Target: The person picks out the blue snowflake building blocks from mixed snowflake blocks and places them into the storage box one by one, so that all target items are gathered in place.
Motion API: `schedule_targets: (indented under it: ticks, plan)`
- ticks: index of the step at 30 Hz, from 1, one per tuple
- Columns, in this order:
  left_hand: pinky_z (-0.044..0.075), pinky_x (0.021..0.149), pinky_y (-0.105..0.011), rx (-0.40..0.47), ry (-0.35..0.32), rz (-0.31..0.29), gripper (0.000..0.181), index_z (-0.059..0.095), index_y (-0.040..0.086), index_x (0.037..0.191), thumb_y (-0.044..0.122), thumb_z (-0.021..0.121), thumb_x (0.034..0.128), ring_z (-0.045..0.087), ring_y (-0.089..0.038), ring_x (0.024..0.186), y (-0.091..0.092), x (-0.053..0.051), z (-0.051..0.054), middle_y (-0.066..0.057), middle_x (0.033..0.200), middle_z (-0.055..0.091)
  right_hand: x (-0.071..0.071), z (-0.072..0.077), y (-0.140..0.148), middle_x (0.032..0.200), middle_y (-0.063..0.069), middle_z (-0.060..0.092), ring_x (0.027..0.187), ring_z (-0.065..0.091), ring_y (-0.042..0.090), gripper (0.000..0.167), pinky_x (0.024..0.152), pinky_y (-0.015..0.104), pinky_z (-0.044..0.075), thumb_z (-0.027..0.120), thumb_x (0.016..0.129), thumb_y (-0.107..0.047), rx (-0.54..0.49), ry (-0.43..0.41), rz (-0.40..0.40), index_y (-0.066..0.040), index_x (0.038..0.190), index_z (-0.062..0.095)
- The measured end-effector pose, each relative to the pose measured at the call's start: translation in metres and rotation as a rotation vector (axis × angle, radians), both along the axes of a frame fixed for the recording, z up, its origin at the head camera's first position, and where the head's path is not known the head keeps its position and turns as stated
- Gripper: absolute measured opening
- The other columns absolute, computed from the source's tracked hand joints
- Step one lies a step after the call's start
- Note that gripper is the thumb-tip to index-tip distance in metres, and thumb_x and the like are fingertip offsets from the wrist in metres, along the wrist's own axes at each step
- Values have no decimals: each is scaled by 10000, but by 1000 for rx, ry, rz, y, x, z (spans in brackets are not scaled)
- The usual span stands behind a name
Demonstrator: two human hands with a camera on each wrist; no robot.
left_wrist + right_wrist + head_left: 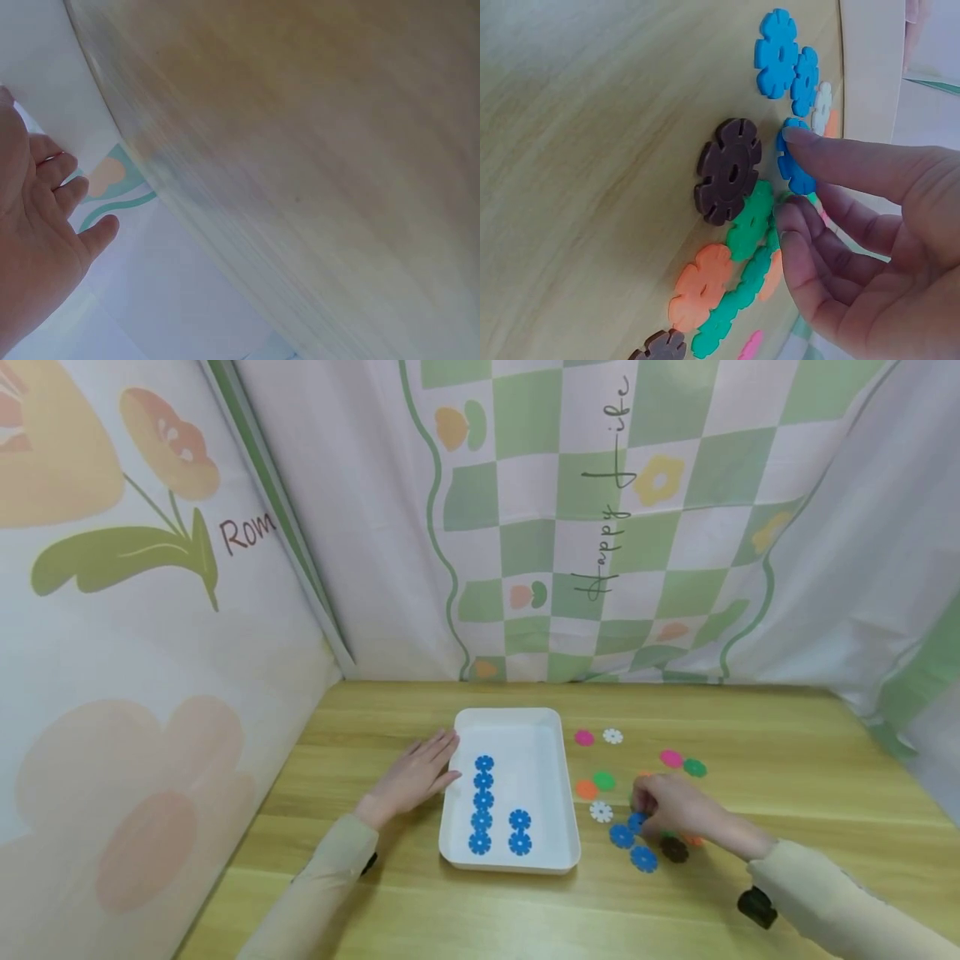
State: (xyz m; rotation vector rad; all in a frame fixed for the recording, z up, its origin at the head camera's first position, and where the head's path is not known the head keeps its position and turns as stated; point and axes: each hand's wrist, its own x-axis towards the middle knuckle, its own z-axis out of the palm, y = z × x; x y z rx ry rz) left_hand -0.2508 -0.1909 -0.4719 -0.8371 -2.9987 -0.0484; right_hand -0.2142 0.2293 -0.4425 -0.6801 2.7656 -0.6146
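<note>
A white tray (512,855) holds blue flower discs: a column of several (483,799) on its left side and two (520,831) nearer its right. My left hand (414,777) rests with extended fingers against the tray's left rim; the left wrist view shows this hand (45,217) at its edge. Right of the tray, my right hand (678,806) pinches a blue disc (795,161) between thumb and fingers. Two more blue discs (621,836) (776,54) lie beside it, and a brown disc (730,171) is close to my right hand (877,225).
Loose discs lie right of the tray: pink (584,738), white (612,737), orange (587,789) and green (695,767). Curtains (585,527) stand behind the wooden table (525,914), and a patterned wall panel (150,693) borders its left side.
</note>
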Motion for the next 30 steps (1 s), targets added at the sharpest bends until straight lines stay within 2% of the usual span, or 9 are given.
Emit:
schedule_targets:
  ticks: [7, 12, 18, 22, 30]
  plan:
    - [307, 1221, -503, 1, -10, 6, 663, 253, 72, 1570, 494, 330, 1064, 255, -261, 1532, 1, 0, 1, -83, 1652, 239, -2, 2, 3, 805, -10, 628, 705, 503, 42, 195, 610, 181, 461, 770, 738, -31, -104, -52, 44, -78, 837, 610]
    - [313, 1218, -501, -6, -6, 2, 661, 255, 67, 1568, 487, 337, 1065, 262, -264, 1530, 0, 0, 1, -88, 1649, 244, -7, 6, 4, 825, -20, 633, 720, 508, 26, 116, 616, 182, 465, 727, 808, -54, -137, -85, 68, -82, 870, 634]
    - [316, 1216, -503, 8, -4, 3, 648, 278, 59, 1561, 466, 362, 1064, 274, -273, 1525, 0, 0, 1, -97, 1644, 263, -12, 14, 0, 859, -9, 671, 771, 569, 22, 56, 646, 187, 506, 677, 858, -38, -179, -74, 89, -87, 872, 654]
    - [315, 1216, -505, 5, -3, 0, 657, 277, 55, 1561, 476, 358, 1063, 274, -275, 1525, 1, 1, 2, -99, 1644, 263, -14, 21, -7, 863, -22, 679, 784, 584, 31, 58, 655, 183, 515, 677, 880, -61, -171, -64, 72, -116, 867, 664]
    - [308, 1223, -493, -7, -5, 1, 663, 255, 79, 1569, 498, 336, 1062, 250, -255, 1534, 0, 0, 2, -76, 1651, 240, -24, 37, -28, 893, 4, 685, 799, 611, 121, 25, 650, 239, 524, 658, 905, -105, -172, -131, 38, -86, 915, 669]
